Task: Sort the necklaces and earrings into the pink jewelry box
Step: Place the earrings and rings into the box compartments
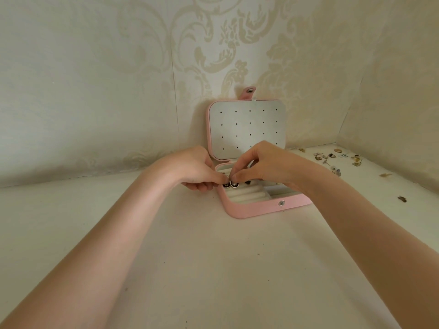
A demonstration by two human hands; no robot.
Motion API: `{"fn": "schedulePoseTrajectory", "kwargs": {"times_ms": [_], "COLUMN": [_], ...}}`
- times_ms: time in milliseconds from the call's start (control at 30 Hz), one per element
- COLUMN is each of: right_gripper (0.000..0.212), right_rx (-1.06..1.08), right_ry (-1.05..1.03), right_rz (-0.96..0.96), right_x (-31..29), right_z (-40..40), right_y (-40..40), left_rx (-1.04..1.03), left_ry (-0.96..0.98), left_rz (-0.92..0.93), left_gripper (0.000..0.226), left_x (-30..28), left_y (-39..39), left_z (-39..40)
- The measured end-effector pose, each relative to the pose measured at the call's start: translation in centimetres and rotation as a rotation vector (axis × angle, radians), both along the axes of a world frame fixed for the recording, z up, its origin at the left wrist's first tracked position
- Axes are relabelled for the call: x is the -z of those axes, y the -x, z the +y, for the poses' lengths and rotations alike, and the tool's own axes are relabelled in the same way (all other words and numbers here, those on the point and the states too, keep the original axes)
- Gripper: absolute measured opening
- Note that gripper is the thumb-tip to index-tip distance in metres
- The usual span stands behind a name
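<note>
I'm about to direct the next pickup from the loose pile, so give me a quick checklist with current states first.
1. Pink jewelry box lid open, upright: ok.
2. Pair of dark earrings at the ring rolls, seated: cannot tell.
3. Left hand and right hand free: not ok, both pinch the earrings.
4. Loose earrings on the table right of the box: ok.
5. Lid holes unused: ok.
6. Necklaces in view: not ok, none seen.
</note>
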State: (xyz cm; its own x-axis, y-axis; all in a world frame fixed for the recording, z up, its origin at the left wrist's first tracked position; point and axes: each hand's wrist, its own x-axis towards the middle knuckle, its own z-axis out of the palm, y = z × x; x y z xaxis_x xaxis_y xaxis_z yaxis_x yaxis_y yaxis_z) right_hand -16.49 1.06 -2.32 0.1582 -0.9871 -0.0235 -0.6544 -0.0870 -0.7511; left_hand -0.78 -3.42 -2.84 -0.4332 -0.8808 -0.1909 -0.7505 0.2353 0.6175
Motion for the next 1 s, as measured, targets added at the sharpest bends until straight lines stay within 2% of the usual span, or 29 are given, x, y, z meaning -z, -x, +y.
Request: {"fn": "schedulePoseTrajectory", "kwargs": {"times_ms": [233, 433, 600, 767, 900, 1000], "right_gripper": [0.004, 0.013, 0.004, 0.009, 0.003, 0.004], "right_rx": [-0.013, 0.013, 0.001, -0.003, 0.024, 0.2], "right_ry": [-0.034, 0.086, 0.084, 0.052, 0.059, 0.136], "right_rz": [0.075, 0.19, 0.176, 0.162, 0.085, -0.046], "right_x": [0.1, 0.5, 0.4, 0.3, -0.7, -1.8], "right_z": [-0.2, -0.8, -0.8, -0.8, -0.3, -0.3], "right_y": [-0.1, -0.3, -0.1, 0.0, 0.6, 2.7], "left_rx": [0.002, -0.005, -0.002, 0.02, 0.036, 0.051], "left_ry": [0.02, 0.043, 0.05, 0.088, 0.158, 0.261], "left_rz": [-0.01, -0.017, -0.03, -0.048, 0.122, 0.321], "left_gripper": [0.028, 0.03, 0.031, 0.033, 0.03, 0.025], "left_x": [0.1, 0.1, 0.0, -0.2, -0.5, -0.3], "left_y": [0.2, 0.2, 0.2, 0.2, 0.1, 1.2], "left_z": [-0.1, -0.1, 0.0, 0.2, 0.3, 0.4]}}
